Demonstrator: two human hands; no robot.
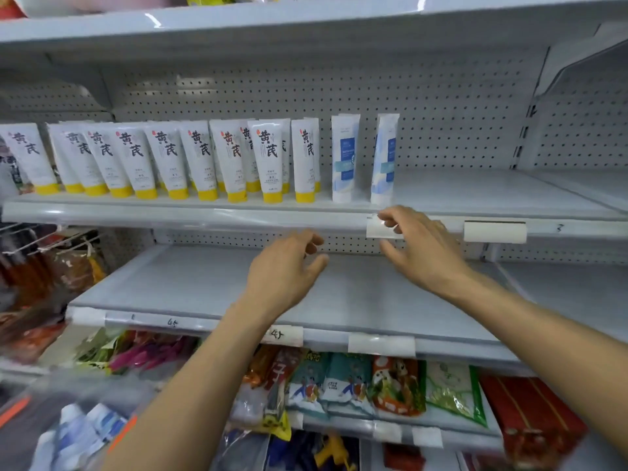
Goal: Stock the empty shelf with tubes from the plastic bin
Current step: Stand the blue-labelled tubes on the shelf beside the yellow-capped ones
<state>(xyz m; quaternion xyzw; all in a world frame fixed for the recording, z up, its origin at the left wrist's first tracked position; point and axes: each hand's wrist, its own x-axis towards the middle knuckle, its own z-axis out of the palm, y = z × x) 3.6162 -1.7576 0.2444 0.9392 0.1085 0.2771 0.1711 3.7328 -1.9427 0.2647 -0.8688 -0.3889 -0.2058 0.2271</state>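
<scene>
Two white-and-blue tubes stand cap-down on the upper shelf [475,192]: one [344,158] on the left and one [384,158] just right of it. Left of them runs a row of several white tubes with yellow caps [234,158]. My right hand [418,246] hovers just below and in front of the right blue tube, fingers apart, holding nothing. My left hand [285,266] is lower and to the left, over the bare middle shelf [204,283], fingers loosely curled and empty. The clear plastic bin [78,426] with more blue-and-white tubes shows blurred at the bottom left.
White price-tag holders [494,231] clip to the upper shelf's front edge. Snack packets [356,382] fill the shelf below the middle one. Hanging goods [51,263] sit at the left. Bare shelf surface stretches right of the blue tubes.
</scene>
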